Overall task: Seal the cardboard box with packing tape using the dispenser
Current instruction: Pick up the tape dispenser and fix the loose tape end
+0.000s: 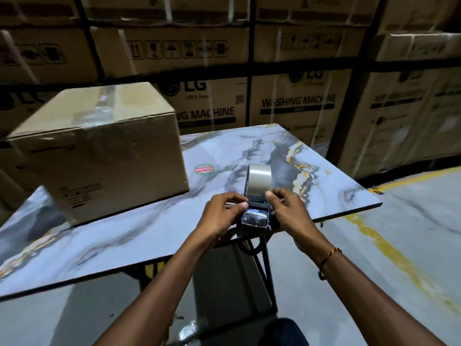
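Observation:
A brown cardboard box (99, 151) stands on the left part of the marble-patterned table (149, 236), with a strip of clear tape along its top seam. Over the table's near edge I hold a tape dispenser (257, 211) carrying a roll of packing tape (259, 178). My left hand (224, 213) grips the dispenser's left side. My right hand (289, 211) grips its right side, thumb and finger pinching the tape near the roll. The dispenser is well to the right of the box and does not touch it.
Stacks of large washing-machine cartons (294, 106) wall off the back and right. A round red and green sticker (204, 169) lies on the tabletop. Grey floor with a yellow line (399, 260) runs to the right. The table's black frame (267, 270) shows below.

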A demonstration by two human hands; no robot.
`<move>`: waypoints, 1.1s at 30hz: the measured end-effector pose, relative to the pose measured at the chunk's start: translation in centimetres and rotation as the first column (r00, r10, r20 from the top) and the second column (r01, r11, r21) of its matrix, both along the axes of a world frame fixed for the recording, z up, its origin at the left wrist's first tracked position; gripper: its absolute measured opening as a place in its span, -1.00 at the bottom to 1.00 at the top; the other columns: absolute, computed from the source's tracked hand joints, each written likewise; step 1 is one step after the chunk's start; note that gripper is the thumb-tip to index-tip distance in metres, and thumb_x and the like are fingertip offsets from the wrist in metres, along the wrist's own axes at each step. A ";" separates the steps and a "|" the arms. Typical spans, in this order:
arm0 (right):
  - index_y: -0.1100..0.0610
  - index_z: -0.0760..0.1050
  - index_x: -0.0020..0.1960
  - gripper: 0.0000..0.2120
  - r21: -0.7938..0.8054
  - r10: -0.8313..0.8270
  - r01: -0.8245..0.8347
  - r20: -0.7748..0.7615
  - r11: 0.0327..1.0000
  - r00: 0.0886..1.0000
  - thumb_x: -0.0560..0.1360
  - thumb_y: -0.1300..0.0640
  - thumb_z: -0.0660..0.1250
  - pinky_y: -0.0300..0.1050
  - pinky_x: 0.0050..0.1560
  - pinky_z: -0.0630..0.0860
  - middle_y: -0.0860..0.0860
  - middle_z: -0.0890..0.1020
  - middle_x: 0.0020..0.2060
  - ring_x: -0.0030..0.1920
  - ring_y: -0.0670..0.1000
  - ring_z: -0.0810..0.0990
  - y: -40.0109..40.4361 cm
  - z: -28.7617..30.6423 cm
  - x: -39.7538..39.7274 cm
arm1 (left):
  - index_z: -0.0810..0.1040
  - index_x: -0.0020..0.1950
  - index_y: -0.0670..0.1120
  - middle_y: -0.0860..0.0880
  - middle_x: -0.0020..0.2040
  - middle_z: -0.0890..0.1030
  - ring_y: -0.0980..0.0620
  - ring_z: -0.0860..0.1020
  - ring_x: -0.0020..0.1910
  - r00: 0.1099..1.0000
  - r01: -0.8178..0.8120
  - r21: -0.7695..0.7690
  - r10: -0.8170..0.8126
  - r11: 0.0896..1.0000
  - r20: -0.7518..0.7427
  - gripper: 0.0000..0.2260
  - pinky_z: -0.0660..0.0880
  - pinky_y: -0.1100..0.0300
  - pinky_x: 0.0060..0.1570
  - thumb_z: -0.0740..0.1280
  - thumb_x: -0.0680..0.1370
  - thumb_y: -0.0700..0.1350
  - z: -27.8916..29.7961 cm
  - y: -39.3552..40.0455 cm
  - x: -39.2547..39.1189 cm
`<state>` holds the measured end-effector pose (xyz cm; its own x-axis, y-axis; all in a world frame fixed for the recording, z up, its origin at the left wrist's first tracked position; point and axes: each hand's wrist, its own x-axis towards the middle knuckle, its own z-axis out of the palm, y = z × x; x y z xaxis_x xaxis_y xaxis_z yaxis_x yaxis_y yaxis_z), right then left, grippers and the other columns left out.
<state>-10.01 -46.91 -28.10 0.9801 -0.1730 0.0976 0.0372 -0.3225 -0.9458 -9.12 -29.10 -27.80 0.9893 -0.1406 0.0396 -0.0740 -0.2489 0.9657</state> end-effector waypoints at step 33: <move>0.24 0.57 0.19 -0.79 -0.168 -0.120 0.085 -0.214 0.982 0.969 0.62 0.17 0.30 0.19 0.16 0.54 0.21 0.61 0.08 0.11 0.18 0.60 -10.8 2.0 17.5 | 0.61 0.15 -0.22 -0.16 0.05 0.67 0.01 0.63 -0.04 0.955 0.010 0.168 0.041 0.986 -0.294 -0.76 0.53 0.37 -0.06 0.45 0.49 -0.26 1.6 -12.3 20.1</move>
